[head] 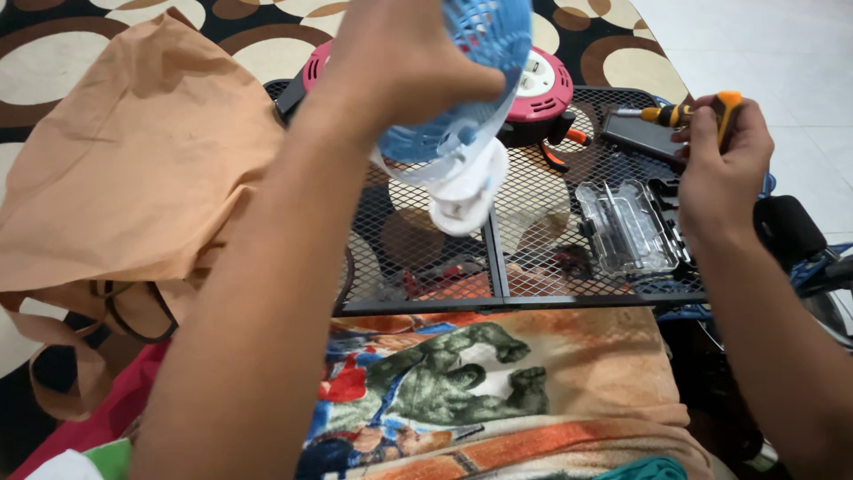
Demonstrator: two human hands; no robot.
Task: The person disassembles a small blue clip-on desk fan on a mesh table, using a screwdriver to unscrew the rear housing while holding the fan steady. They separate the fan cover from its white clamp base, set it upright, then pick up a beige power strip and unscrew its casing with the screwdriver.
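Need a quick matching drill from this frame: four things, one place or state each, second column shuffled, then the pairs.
1 blue fan
2 screwdriver
3 clear bit case
4 pink cord reel

A lies open on the mesh table
B held in the right hand
C held up in the left hand
D sits at the table's far edge

Pairs: 1-C, 2-B, 3-A, 4-D

This looks like a room in a home, used for a bit of tinkering: a circle-patterned rug (pixel 53 53) beside pale floor tiles (pixel 764 44), a low black mesh table (pixel 533 258) beneath the fingers, and a cartoon-print blanket (pixel 498 382) spread nearer than them.
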